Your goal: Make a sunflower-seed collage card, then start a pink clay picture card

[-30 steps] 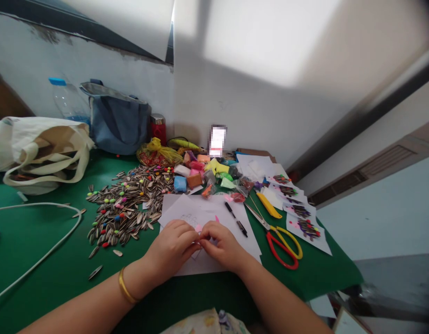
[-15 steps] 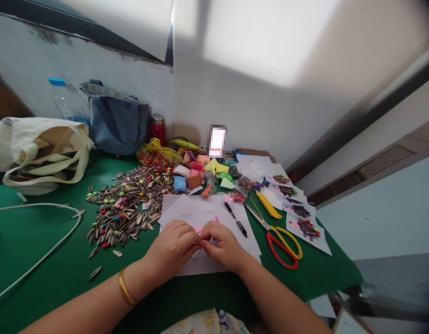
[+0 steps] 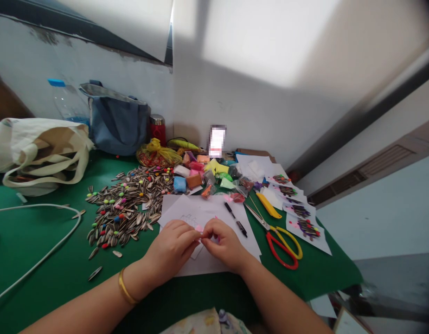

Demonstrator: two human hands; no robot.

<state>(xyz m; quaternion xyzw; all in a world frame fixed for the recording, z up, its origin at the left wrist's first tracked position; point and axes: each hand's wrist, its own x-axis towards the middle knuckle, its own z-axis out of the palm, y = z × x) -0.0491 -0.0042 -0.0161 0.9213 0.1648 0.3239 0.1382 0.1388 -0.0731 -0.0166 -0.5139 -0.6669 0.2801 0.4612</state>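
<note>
Over white paper sheets (image 3: 242, 253) my left hand (image 3: 174, 248) and my right hand (image 3: 219, 243) meet, fingertips pinched together. What they hold between them is too small and too covered to make out. A pink bit (image 3: 199, 228) shows just beyond the fingertips, perhaps modelling clay. Faint pencil lines are drawn on the sheet past my left hand. To the right of my right hand lies a black pen (image 3: 235, 219), and farther right are scissors (image 3: 268, 227) with red and yellow handles.
Left of the paper spreads a pile of sunflower seeds (image 3: 131, 199) with coloured beads. Clay packets (image 3: 194, 181) lie behind, beside a yellow cutter (image 3: 269, 205). Decorated cards (image 3: 306, 227) line the right edge. Bags (image 3: 118, 120), a red flask (image 3: 157, 131) and a white cable (image 3: 66, 241) are also here.
My fingertips have shifted slightly, my right hand's fingers rising a little and curling more. Both hands stay together above the paper; nothing else has visibly moved.
</note>
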